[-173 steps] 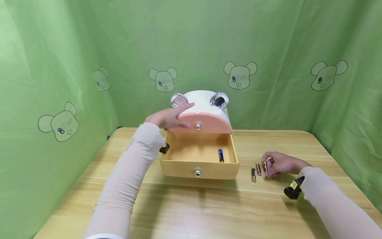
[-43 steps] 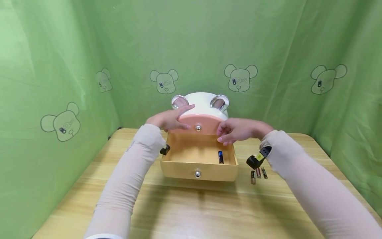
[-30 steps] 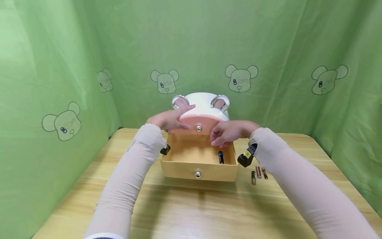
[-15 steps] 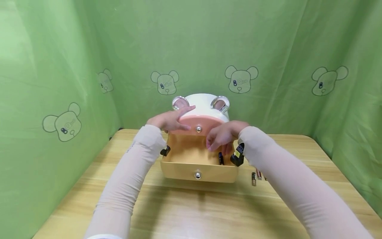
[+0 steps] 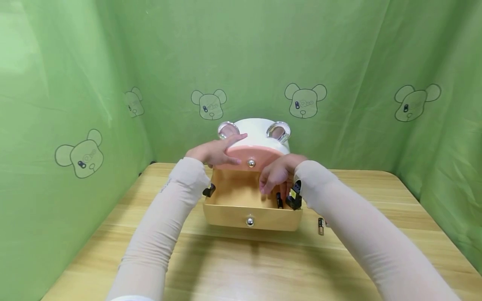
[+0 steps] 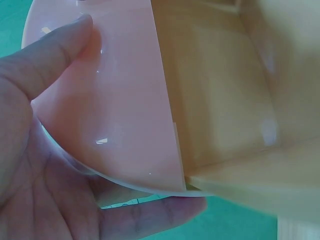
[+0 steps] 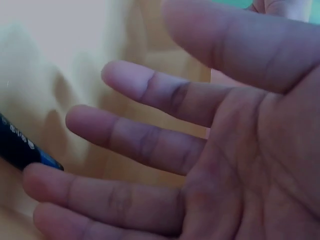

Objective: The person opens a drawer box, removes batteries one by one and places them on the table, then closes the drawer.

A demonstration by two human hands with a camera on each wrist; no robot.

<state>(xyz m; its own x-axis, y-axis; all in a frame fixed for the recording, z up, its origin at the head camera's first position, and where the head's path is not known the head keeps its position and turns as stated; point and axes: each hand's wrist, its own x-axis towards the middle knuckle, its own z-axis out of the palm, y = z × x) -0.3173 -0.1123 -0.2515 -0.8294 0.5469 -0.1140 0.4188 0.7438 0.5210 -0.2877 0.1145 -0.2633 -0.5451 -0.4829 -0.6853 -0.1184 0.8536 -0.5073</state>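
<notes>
A small drawer box with a white domed top [image 5: 256,129], silver ears and a pink front [image 5: 260,154] stands on the table. Its lower yellow drawer [image 5: 226,212] is pulled out. My left hand [image 5: 212,151] grips the box's left shoulder, thumb on the pink front and fingers round the side. Inside the drawer's right part lies a dark battery with a blue end [image 7: 22,142]. Over that battery reaches my right hand [image 5: 278,175], palm bare and fingers spread in the right wrist view, one fingertip [image 7: 40,182] right at the battery's end.
On the table [image 5: 241,267], right of the drawer, lies a black and copper battery [image 5: 321,226]. The right sleeve [image 5: 357,221] hides most of the other loose batteries there. Green curtains [image 5: 248,54] with bear heads enclose the table's back and sides.
My right hand has gone from the loose batteries on the table to the drawer, lately moving left and down into it. Those batteries stay on the table. My left hand keeps its place.
</notes>
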